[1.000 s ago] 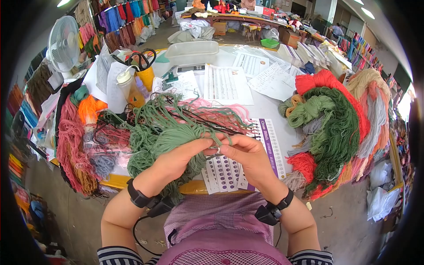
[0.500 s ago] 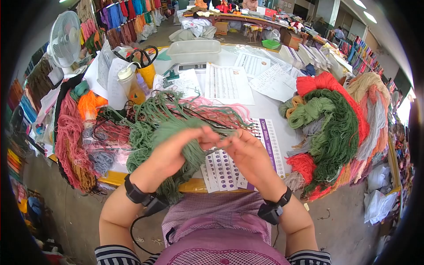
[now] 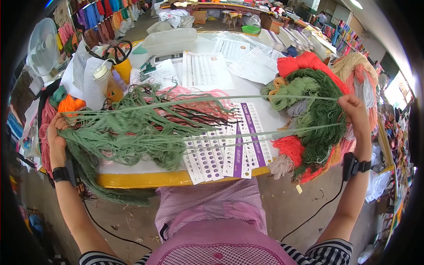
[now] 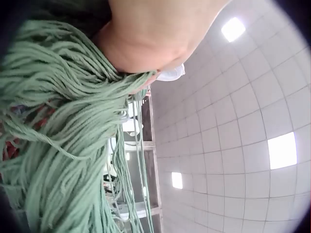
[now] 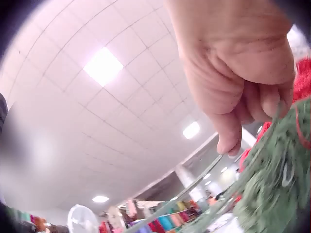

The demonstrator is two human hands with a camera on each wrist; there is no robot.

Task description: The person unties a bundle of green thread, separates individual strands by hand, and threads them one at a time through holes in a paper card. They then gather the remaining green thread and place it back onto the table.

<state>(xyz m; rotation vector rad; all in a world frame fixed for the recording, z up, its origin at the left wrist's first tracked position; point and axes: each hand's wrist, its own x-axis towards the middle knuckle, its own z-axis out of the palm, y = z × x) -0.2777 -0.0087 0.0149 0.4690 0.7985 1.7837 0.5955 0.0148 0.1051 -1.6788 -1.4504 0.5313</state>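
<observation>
My left hand (image 3: 56, 131), out at the left end of the table, grips a thick bundle of sage-green yarn (image 3: 119, 137). In the left wrist view the yarn (image 4: 73, 107) fans out below that hand (image 4: 150, 43). Far to the right, my right hand (image 3: 353, 109) holds strands of the same yarn with curled fingers, over the dark green skein (image 3: 327, 106). Two lines of green strands (image 3: 265, 96) stretch across the table between the hands. Seen from the right wrist, a strand (image 5: 189, 187) runs off from the thumb and fingertips of the right hand (image 5: 238, 82).
Purple-and-white cards with holes (image 3: 234, 154) lie at the table's front edge, beside pink and black yarn (image 3: 198, 106). Behind are printed sheets (image 3: 205, 70), a clear bin (image 3: 170, 40), scissors (image 3: 121, 52) and a bottle (image 3: 106, 81). Red yarn (image 3: 304, 66) is heaped at right, a fan (image 3: 43, 46) at left.
Both hands were close together at the middle over the green yarn. They have since swung wide apart, left and right, drawing green strands out between them. The head view has shifted.
</observation>
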